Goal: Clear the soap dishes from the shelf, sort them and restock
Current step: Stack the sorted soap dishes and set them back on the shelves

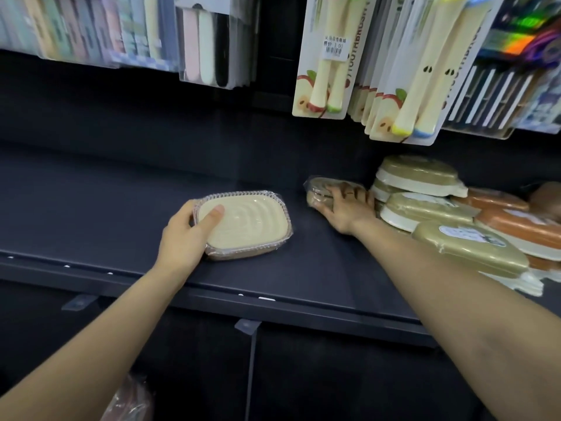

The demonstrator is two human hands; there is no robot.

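The left hand (185,229) grips a cream soap dish (243,224) near the shelf's (91,192) front edge, to lift it. The right hand (343,208) curls around a wrapped dish (317,191) farther back, beside the pile (440,208).

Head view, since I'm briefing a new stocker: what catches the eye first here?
The left hand grips a cream wrapped soap dish mid-shelf, while the right hand holds a smaller wrapped dish beside the olive and orange pile at right. Apple-themed toothbrush packs hang above.

Wrapped cream soap dish (243,223) flat on shelf (91,208).
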